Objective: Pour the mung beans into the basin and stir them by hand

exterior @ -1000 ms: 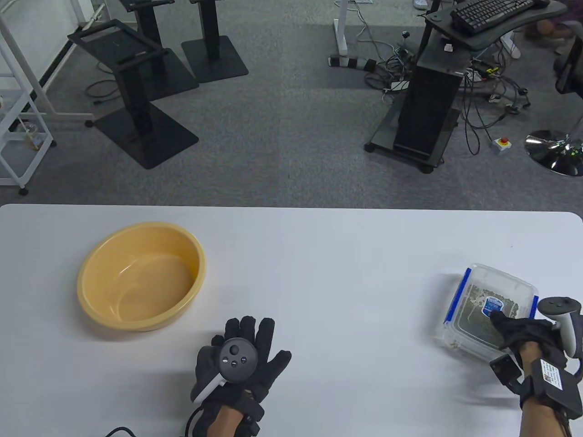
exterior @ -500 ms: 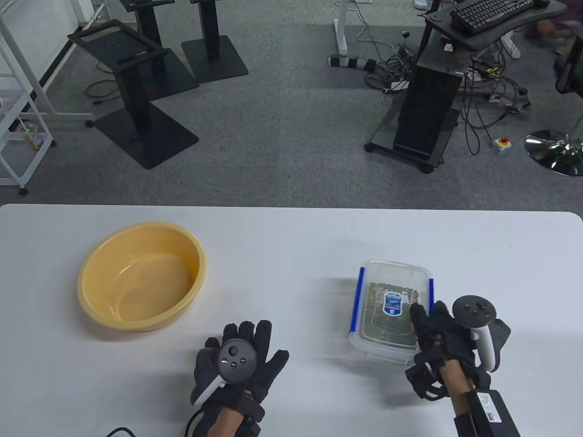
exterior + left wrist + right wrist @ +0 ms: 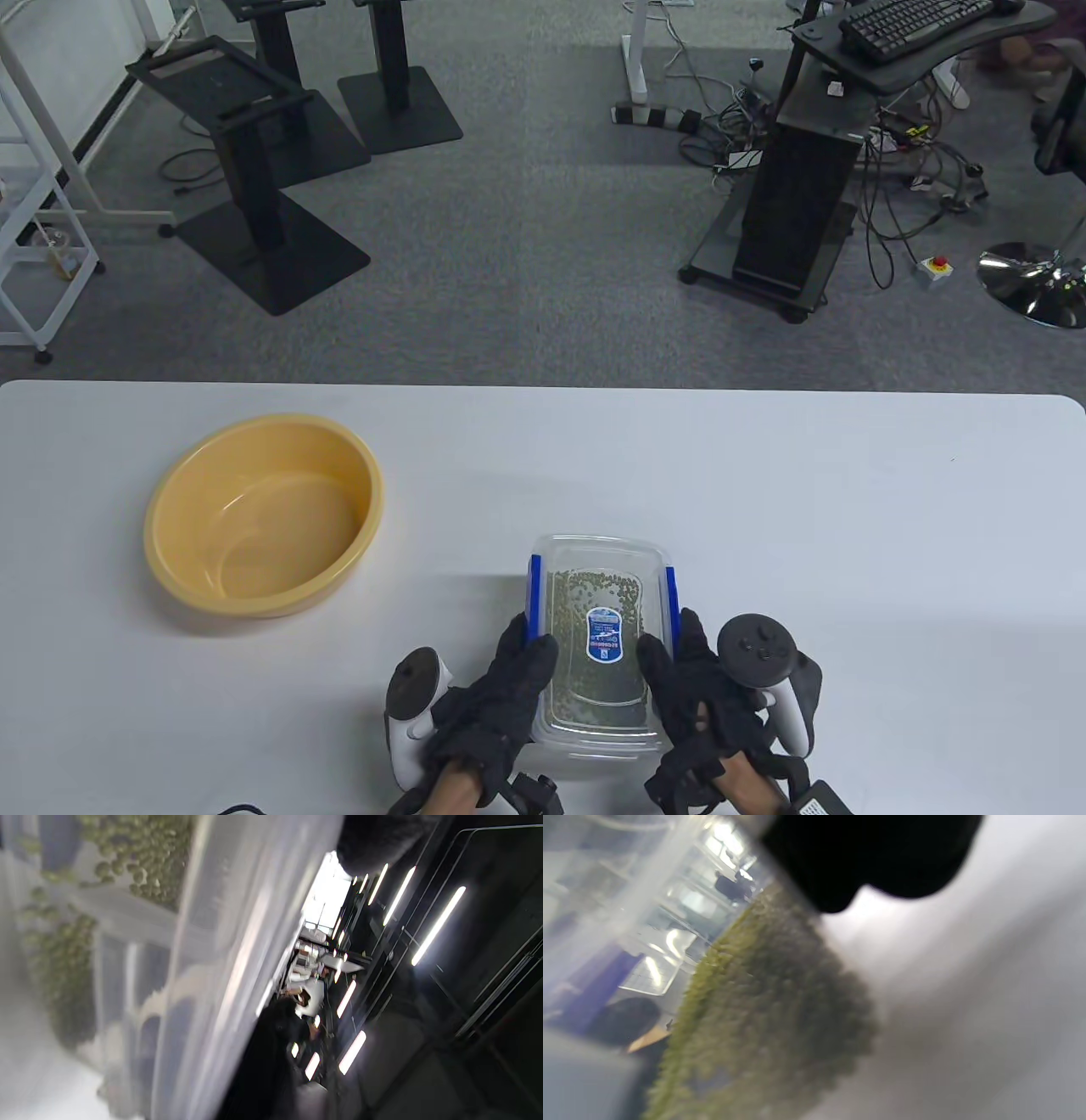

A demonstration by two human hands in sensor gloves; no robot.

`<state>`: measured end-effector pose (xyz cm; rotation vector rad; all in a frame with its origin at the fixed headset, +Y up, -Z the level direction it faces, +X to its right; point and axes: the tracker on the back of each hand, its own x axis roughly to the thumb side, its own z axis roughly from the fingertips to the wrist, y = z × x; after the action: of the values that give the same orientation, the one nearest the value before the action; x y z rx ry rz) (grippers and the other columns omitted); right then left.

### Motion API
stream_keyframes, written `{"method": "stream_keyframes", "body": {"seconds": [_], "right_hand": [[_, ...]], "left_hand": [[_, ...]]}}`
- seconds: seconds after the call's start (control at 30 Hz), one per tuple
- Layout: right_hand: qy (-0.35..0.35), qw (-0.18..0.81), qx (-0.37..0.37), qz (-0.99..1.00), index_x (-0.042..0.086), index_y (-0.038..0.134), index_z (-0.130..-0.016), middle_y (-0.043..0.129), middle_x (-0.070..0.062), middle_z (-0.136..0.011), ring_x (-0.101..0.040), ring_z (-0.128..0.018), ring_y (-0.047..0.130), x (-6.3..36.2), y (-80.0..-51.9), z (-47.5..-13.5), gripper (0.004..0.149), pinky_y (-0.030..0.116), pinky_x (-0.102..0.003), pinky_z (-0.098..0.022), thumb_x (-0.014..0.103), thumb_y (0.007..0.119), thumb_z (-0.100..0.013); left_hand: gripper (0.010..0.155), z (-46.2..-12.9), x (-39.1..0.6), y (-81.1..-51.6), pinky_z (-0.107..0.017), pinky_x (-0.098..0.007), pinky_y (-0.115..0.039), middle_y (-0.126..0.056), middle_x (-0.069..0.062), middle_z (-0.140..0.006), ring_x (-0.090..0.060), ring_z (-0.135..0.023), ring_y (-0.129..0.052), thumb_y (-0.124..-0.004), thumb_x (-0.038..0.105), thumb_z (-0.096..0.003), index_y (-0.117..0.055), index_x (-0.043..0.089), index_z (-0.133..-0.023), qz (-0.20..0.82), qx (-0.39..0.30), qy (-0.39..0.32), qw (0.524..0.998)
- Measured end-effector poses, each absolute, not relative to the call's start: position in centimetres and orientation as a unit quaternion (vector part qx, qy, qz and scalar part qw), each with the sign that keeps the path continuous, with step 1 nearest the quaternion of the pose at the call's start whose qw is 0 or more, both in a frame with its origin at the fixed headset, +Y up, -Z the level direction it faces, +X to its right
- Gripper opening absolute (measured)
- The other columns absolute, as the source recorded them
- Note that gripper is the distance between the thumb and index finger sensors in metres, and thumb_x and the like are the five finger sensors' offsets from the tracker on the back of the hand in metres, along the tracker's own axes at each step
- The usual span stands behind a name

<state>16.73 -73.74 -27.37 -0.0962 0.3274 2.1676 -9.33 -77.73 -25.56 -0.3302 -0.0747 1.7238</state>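
1. A clear plastic box with a lid and blue clips is sitting on the white table, to the right of the yellow basin and nearer the person than it.
2. The mung beans are lying inside the box as a green layer; the right wrist view is showing them heaped against the clear wall, though blurred.
3. The left hand is wrapping the box's left side, fingers curled up over the lid edge by the left blue clip.
4. The right hand is doing the same on the box's right side, fingers lying over the lid edge by the right clip, so both hands are gripping the box between them.
5. The basin is standing well apart from the box, with nothing visible in it and no hand touching it.
6. Judging from this, the step in hand is getting the box open: the lid with its sticker appears to be on, so no pouring can be starting yet.
7. The next move is likely calling for the clips to be flipped off and the lid lifted while the box is kept level.
8. After that, the box needs carrying over the basin and tipping gently, so the beans are not spilling onto the table.
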Motion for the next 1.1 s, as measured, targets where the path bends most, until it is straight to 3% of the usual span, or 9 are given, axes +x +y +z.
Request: {"method": "stream_keyframes", "body": {"seconds": [0.17, 0.4, 0.57, 0.67, 0.73, 0.8, 0.87, 0.97, 1.1], "right_hand": [[0.123, 0.441, -0.029, 0.888, -0.002, 0.020, -0.090, 0.066, -0.019, -0.061, -0.021, -0.034, 0.081, 16.6, -73.3, -27.1, 0.091, 0.080, -0.033, -0.019, 0.060, 0.055, -0.033], [0.134, 0.446, -0.028, 0.885, -0.003, 0.016, -0.089, 0.065, -0.019, -0.062, -0.021, -0.034, 0.081, 16.2, -73.9, -26.8, 0.092, 0.080, -0.033, -0.019, 0.060, 0.054, -0.033], [0.137, 0.474, -0.017, 0.870, 0.000, 0.015, -0.090, 0.064, -0.018, -0.063, -0.021, -0.036, 0.081, 16.9, -73.6, -27.3, 0.092, 0.079, -0.033, -0.022, 0.061, 0.054, -0.033], [0.124, 0.527, 0.007, 0.841, 0.002, 0.017, -0.091, 0.064, -0.016, -0.066, -0.020, -0.039, 0.082, 17.5, -73.7, -27.5, 0.094, 0.080, -0.033, -0.025, 0.063, 0.057, -0.033], [0.130, 0.544, 0.028, 0.829, 0.005, 0.013, -0.092, 0.058, -0.019, -0.069, -0.026, -0.044, 0.077, 17.0, -73.8, -27.5, 0.094, 0.075, -0.039, -0.030, 0.061, 0.060, -0.034], [0.109, 0.506, 0.034, 0.855, 0.003, 0.014, -0.092, 0.060, -0.017, -0.068, -0.023, -0.044, 0.079, 16.6, -73.6, -27.1, 0.098, 0.077, -0.037, -0.030, 0.067, 0.056, -0.031], [0.081, 0.507, 0.006, 0.858, 0.002, 0.023, -0.093, 0.067, -0.016, -0.065, -0.022, -0.041, 0.083, 16.9, -73.6, -27.0, 0.098, 0.081, -0.036, -0.027, 0.071, 0.050, -0.029], [0.107, 0.578, -0.051, 0.807, -0.002, 0.037, -0.091, 0.076, -0.018, -0.052, -0.026, -0.030, 0.089, 17.8, -74.7, -27.3, 0.096, 0.082, -0.042, -0.018, 0.070, 0.047, -0.028], [0.163, 0.556, -0.024, 0.814, -0.011, 0.055, -0.084, 0.084, -0.020, -0.040, -0.024, -0.017, 0.094, 19.4, -74.9, -28.4, 0.081, 0.084, -0.042, -0.010, 0.055, 0.052, -0.037]], "left_hand": [[0.073, -25.4, -9.5, -77.5, -0.036, -0.085, -0.069, -0.038, -0.054, -0.104, -0.076, -0.080, -0.066, -0.051, 0.044, -0.0613, -0.034, -0.001, -0.115, 0.754, -0.112, -0.025, 0.647], [0.071, -25.4, -10.4, -77.4, -0.034, -0.084, -0.072, -0.048, -0.053, -0.102, -0.077, -0.075, -0.073, -0.050, 0.042, -0.0600, -0.044, -0.005, -0.113, 0.762, -0.087, 0.000, 0.642], [0.071, -25.8, -11.0, -77.4, -0.037, -0.081, -0.073, -0.053, -0.051, -0.102, -0.073, -0.078, -0.075, -0.056, 0.043, -0.0601, -0.052, -0.005, -0.113, 0.798, -0.095, -0.013, 0.595], [0.067, -26.7, -11.7, -77.6, -0.039, -0.069, -0.078, -0.070, -0.044, -0.094, -0.060, -0.073, -0.089, -0.062, 0.029, -0.0583, -0.040, -0.005, -0.112, 0.804, -0.083, -0.018, 0.589], [0.075, -26.6, -11.5, -78.0, -0.043, -0.072, -0.074, -0.062, -0.039, -0.097, -0.055, -0.077, -0.084, -0.063, 0.040, -0.0600, -0.029, -0.001, -0.114, 0.784, -0.128, -0.027, 0.607], [0.078, -26.1, -11.0, -79.2, -0.042, -0.068, -0.078, -0.062, -0.039, -0.097, -0.057, -0.078, -0.083, -0.057, 0.054, -0.0615, -0.035, 0.006, -0.118, 0.800, -0.178, -0.024, 0.572], [0.071, -26.0, -10.9, -79.5, -0.039, -0.069, -0.077, -0.065, -0.043, -0.093, -0.061, -0.072, -0.084, -0.054, 0.044, -0.0623, -0.039, 0.002, -0.117, 0.837, -0.157, 0.018, 0.524], [0.065, -26.3, -10.8, -79.2, -0.032, -0.063, -0.085, -0.079, -0.043, -0.082, -0.058, -0.058, -0.096, -0.057, 0.035, -0.0595, -0.053, -0.004, -0.111, 0.783, -0.115, 0.004, 0.612], [0.065, -25.8, -10.0, -79.2, -0.030, -0.062, -0.086, -0.078, -0.044, -0.082, -0.058, -0.057, -0.096, -0.057, 0.033, -0.0592, -0.051, -0.008, -0.109, 0.781, -0.130, 0.015, 0.611]]}}
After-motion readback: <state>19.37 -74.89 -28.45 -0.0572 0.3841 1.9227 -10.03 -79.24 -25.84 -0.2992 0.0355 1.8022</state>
